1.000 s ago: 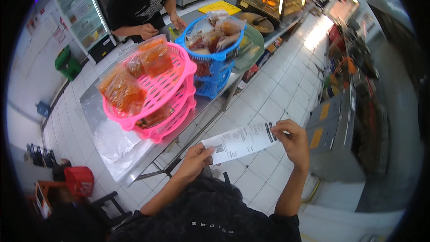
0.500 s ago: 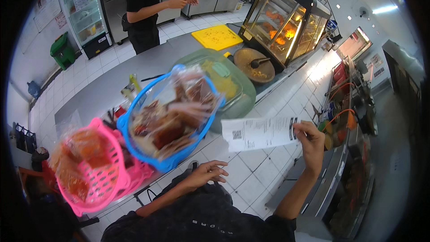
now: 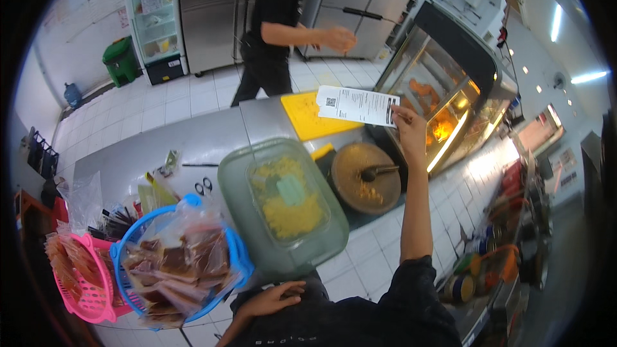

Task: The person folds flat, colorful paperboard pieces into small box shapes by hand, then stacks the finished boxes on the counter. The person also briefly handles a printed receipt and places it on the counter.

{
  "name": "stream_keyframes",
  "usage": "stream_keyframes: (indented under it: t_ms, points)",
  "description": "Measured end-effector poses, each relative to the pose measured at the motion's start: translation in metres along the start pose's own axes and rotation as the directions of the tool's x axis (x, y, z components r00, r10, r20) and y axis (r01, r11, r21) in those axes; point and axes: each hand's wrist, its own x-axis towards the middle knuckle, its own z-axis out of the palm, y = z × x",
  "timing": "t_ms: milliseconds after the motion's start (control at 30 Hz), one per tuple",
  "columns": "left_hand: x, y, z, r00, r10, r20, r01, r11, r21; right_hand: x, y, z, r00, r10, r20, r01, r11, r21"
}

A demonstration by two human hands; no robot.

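- Head view: right hand pinches a paper slip by its edge.
- Left hand rests low, fingers loosely spread.
- Hold the slip flat and steady.

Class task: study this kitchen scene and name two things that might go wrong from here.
1. The right hand pinches the paper slip by one end over the counter; it might slip and drop into the open bowl below.
2. The blue basket sits at the counter edge, piled with packets; the left hand close by might knock it off.
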Motion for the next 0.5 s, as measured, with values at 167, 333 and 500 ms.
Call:
stream_keyframes:
  t_ms: [167, 333, 500]
  points:
    - [0.060, 0.028, 0.015, 0.964, -0.048, -0.260, 0.001, 0.984, -0.177, 0.176, -0.019, -0.012, 0.965, -0.260, 0.043, 0.263, 0.944, -0.197]
    - [0.094, 0.043, 0.027, 0.900, -0.101, -0.424, -0.012, 0.967, -0.255, 0.281, 0.000, 0.010, 0.997, -0.058, 0.045, 0.064, 0.986, -0.155]
    - [0.110, 0.045, 0.031, 0.846, -0.120, -0.519, -0.044, 0.955, -0.293, 0.337, 0.042, 0.025, 0.991, -0.134, -0.022, 0.126, 0.964, -0.235]
